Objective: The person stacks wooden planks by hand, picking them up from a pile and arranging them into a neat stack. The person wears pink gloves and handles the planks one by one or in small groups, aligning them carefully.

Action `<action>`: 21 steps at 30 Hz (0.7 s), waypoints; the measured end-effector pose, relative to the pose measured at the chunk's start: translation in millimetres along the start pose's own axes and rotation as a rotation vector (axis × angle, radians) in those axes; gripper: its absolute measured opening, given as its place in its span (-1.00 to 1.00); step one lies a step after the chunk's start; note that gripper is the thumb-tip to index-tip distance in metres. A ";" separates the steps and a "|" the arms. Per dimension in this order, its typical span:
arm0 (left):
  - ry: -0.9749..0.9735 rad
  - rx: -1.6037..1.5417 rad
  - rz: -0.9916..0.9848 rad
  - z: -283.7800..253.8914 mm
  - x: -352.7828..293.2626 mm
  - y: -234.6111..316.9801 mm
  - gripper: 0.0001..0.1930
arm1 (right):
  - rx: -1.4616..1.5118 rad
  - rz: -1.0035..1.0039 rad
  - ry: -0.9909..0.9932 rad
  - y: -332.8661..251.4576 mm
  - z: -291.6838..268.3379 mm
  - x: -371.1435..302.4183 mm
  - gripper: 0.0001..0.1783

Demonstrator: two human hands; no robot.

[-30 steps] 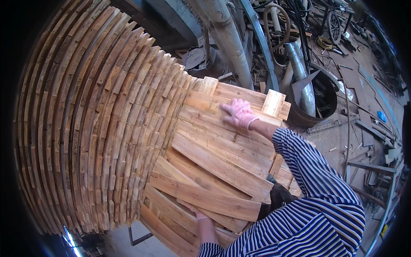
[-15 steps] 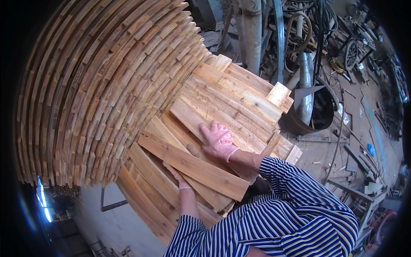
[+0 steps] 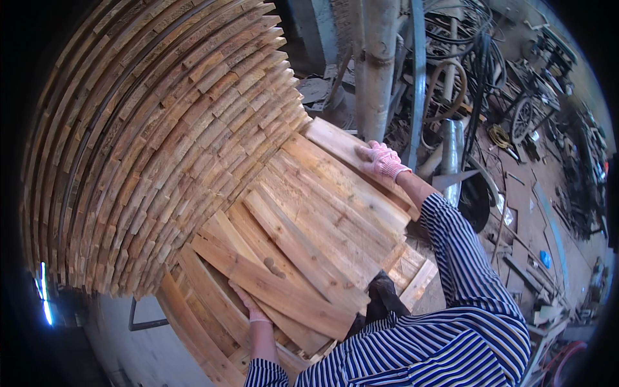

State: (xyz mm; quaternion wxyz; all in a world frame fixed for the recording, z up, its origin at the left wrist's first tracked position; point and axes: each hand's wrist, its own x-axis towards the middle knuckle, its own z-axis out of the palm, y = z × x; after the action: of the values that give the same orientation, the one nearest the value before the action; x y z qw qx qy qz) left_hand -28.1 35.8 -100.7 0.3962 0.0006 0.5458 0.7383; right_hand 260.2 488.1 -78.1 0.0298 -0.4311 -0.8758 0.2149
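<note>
My left hand (image 3: 245, 302), in a pale pink glove, holds the edge of a wooden board (image 3: 290, 322) at the near left of the board layer; its fingers are partly hidden. A darker board (image 3: 271, 280) lies slanted across that one. My right arm is stretched far out to the right. There, the gloved right hand (image 3: 382, 160) grips a long plank (image 3: 338, 143) at the outer edge of the layer, fingers bent over its top. Between the hands several flat boards (image 3: 329, 216) lie side by side, with a narrower board (image 3: 284, 235) angled over them.
A tall stack of boards (image 3: 187, 148) rises at the left, end faces showing. Beyond the right hand stand a thick pipe (image 3: 379, 71) and a blue-grey post (image 3: 417, 77). Hoses, a wheel (image 3: 522, 119) and scrap litter the floor at right. Short wood pieces (image 3: 416, 277) lie near my body.
My right hand has moved from the middle boards to the outer far-right plank, its arm now extended. The left hand stays at the slanted boards. The view has shifted slightly.
</note>
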 end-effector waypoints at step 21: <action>0.110 0.038 0.115 18.5 -23.8 -5.4 0.10 | 0.229 -0.244 0.089 -225.4 146.3 -133.7 -0.10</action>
State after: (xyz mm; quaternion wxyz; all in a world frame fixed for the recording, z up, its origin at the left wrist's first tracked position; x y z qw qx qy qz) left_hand -0.6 37.2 -87.3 0.3226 -0.0009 0.5798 0.7482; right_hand 141.8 213.3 -102.2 0.1434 -0.3245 -0.8893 0.2887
